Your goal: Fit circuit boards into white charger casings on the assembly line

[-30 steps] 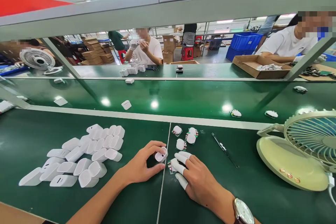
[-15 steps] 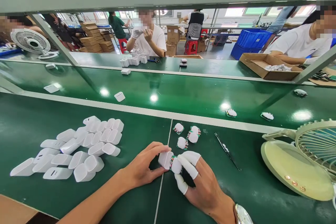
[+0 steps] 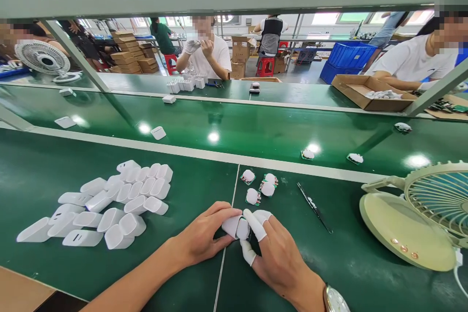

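My left hand (image 3: pixel 210 229) is closed around a white plastic charger housing (image 3: pixel 230 226), its open end facing right. In my right hand (image 3: pixel 272 246), whose thumb and fingers wear white finger cots, is a small circuit board with a white pad (image 3: pixel 243 229). The board sits partly inside the housing's mouth, and its green edge is mostly hidden. Just beyond my hands lie several more circuit boards with white pads (image 3: pixel 252 196). Black tweezers (image 3: pixel 314 207) rest to their right. Many white housings (image 3: pixel 109 219) are grouped on the left of the green bench.
A cream fan (image 3: pixel 409 229) stands at the right. Beyond the bench's pale edge, a green conveyor belt (image 3: pixel 234 126) carries housings and boards. Across it, a co-worker (image 3: pixel 215 56) in white holds something near a row of white parts. An open carton (image 3: pixel 369 92) stands at the far right.
My right hand has moved left, pushing the board from outside the housing partly into its mouth. Parts on the belt have shifted left.
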{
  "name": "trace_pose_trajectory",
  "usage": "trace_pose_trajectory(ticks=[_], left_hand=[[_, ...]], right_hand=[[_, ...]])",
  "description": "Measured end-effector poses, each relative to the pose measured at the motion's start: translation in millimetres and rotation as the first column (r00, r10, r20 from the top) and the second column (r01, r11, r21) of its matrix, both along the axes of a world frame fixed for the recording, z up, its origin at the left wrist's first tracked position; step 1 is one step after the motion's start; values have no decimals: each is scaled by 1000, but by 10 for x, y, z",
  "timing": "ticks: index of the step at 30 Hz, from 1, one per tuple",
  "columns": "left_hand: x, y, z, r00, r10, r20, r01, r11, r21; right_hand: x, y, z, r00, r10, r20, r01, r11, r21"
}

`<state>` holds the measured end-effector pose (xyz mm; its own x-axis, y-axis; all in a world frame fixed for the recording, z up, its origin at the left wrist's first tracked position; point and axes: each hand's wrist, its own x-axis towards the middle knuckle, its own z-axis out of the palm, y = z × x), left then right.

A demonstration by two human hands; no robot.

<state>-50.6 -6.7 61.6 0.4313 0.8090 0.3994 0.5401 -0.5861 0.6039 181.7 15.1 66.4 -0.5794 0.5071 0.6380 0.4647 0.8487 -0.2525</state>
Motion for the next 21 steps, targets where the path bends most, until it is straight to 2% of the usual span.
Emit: trace_pose_trajectory(ticks=[6, 15, 21], left_hand=[[-12, 12, -20, 1000, 24, 20, -24, 999, -33], [40, -11, -52, 998, 55, 4, -55, 998, -19], [29, -3, -62, 998, 48, 33, -48, 998, -27]], right_hand=[[49, 38, 32, 999, 39, -15, -39, 999, -2], [30, -26, 22, 999, -18, 44, 17, 999, 40], [66, 28, 68, 999, 48, 22, -49, 998, 43]])
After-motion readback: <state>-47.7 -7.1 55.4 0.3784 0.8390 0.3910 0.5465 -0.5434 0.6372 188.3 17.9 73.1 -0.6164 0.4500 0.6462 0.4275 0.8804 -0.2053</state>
